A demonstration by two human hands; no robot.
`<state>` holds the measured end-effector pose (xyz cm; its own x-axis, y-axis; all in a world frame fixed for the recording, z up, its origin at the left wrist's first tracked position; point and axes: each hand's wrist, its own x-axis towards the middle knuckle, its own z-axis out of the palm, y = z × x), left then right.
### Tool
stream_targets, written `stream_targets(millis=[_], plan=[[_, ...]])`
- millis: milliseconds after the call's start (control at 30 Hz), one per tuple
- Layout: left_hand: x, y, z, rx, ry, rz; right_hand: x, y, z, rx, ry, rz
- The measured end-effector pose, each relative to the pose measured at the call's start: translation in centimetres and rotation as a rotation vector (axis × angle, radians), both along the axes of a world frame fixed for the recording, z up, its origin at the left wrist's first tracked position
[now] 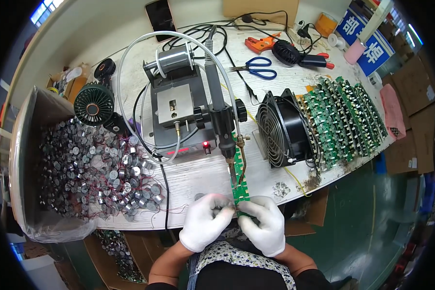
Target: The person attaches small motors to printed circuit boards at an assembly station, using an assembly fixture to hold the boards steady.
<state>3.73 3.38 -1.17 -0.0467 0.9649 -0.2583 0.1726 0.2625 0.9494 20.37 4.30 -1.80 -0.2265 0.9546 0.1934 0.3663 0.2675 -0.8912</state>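
Note:
Both my hands wear white gloves and meet at the table's front edge, over a narrow green circuit board strip [240,189]. My right hand [264,224] pinches the near end of this strip between thumb and fingers. My left hand [208,220] is closed at the strip's left edge; what its fingertips hold is too small to make out. A silver round motor [199,196] shows just beyond the left glove. Above the strip hangs a stand-mounted soldering iron [223,125], tip down, with a thin brass solder guide [243,162] beside it. The strip runs away from me under both.
At left, an open box [21,164] spills many small silver motors with red wires [116,169]. A solder feeder [174,106] with a spool stands behind. To the right are a black fan [282,128] and rows of green circuit boards [343,121]. Blue-handled scissors [260,68] lie farther back.

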Motion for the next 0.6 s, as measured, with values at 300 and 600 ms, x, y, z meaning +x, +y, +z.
stream_targets(millis=[300, 600], plan=[[-0.1, 0.2, 0.1, -0.017, -0.011, -0.001, 0.7, -1.0, -0.1, -0.198, 0.063, -0.025], [-0.7, 0.4, -1.4, 0.052, -0.028, -0.080, 2.5, -1.4, -1.0, -0.665, 0.469, 0.042]])
